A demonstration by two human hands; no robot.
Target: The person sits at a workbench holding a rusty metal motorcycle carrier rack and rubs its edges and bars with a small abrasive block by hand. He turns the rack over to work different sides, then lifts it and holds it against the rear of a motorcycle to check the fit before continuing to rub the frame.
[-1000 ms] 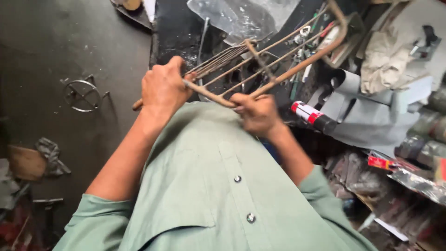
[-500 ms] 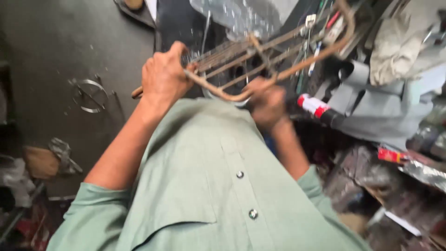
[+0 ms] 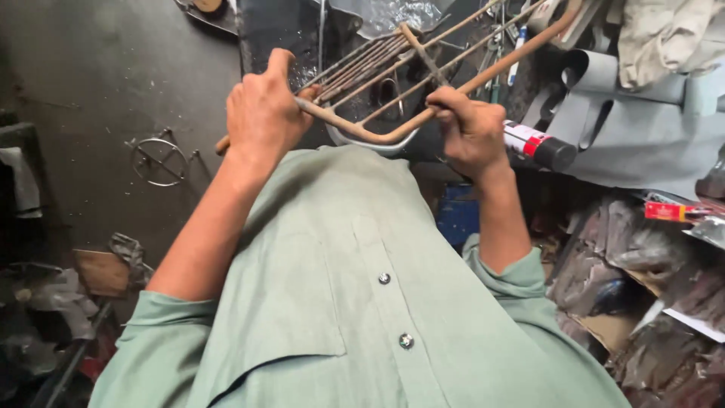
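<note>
A rusty metal rack (image 3: pixel 423 72) made of a bent tube frame with several thin rods is held up in front of my chest. My left hand (image 3: pixel 264 113) grips the frame's near left corner, fingers wrapped over the tube. My right hand (image 3: pixel 472 132) grips the frame's right side rail. The rack slants up and away to the right. My green shirt (image 3: pixel 355 302) fills the lower middle of the view.
A wire ring stand (image 3: pixel 160 160) lies on the dark floor at left. A red, white and black can (image 3: pixel 540 145) sits right of my right hand. Grey rolled sheets (image 3: pixel 642 121) and plastic-wrapped packs (image 3: pixel 649 272) crowd the right. Scraps and cloth lie at lower left.
Both hands kept hold of the rack. My right hand has slid outward to the right along the frame, and the rack sits a little higher and closer in view.
</note>
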